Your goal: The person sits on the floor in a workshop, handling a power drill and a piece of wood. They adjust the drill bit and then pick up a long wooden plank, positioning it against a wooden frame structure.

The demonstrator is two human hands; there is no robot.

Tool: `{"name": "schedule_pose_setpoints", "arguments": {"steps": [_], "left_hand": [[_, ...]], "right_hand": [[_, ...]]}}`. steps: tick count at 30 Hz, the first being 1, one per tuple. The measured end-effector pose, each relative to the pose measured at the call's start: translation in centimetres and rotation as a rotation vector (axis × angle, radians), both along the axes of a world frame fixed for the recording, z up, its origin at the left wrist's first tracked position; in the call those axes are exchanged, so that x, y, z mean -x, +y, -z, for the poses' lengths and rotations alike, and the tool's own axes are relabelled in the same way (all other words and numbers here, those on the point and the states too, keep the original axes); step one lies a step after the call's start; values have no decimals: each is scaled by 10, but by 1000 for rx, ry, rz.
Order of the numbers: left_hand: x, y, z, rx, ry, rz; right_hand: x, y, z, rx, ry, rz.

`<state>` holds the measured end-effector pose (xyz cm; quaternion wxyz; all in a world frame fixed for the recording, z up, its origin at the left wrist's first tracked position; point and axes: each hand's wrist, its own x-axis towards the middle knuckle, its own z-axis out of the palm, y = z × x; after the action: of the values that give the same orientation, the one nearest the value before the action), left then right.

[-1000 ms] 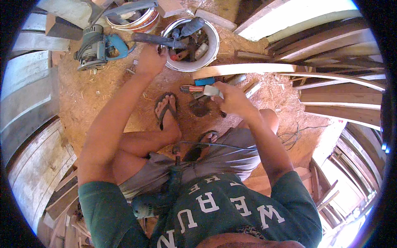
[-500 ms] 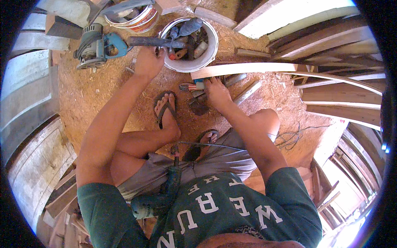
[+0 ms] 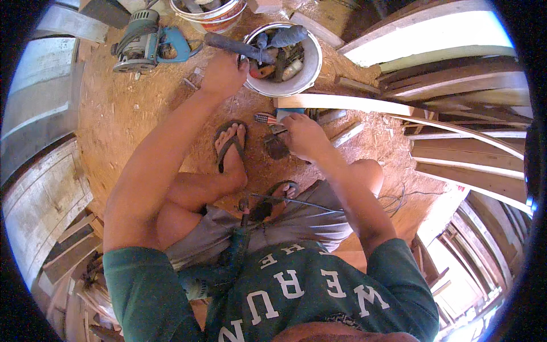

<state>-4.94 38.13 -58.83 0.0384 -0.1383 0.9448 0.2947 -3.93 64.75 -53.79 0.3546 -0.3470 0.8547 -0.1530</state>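
Note:
At the left rim of a white bucket (image 3: 310,77) of tools, my left hand (image 3: 223,77) has its fingers curled over the edge. A dark bar-like handle (image 3: 231,44) lies across that rim, just beyond the hand. My right hand (image 3: 306,135) is closed low over the floor, by a flag-patterned handle (image 3: 265,118) and a dark metal piece (image 3: 277,147); what its fingers hold is hidden. A blue object (image 3: 292,112) shows just past its fingertips, under the end of a pale curved board (image 3: 342,102). A green drill (image 3: 235,251) rests on my lap.
A router with a blue handle (image 3: 174,44) stands at the far left. Another bucket (image 3: 213,21) is at the back. Stacked boards (image 3: 461,151) fill the right side. Shavings cover the floor, and a thin cord (image 3: 302,202) crosses over my leg.
The view has shifted, so the router and buckets appear farther right. My right hand has drawn slightly toward me from the blue object. My left hand stays at the bucket's rim.

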Motion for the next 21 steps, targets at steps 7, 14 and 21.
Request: {"name": "schedule_pose_setpoints", "arguments": {"steps": [7,14,21], "left_hand": [[0,1,-1,-23,-72,-56],[3,3,-12,-37,-112,-49],[5,0,-2,-49,-58,-23]], "right_hand": [[87,-79,-8,-115,355,-144],[108,-101,61,-513,345,-142],[116,-107,65,-556,291,-140]]}}
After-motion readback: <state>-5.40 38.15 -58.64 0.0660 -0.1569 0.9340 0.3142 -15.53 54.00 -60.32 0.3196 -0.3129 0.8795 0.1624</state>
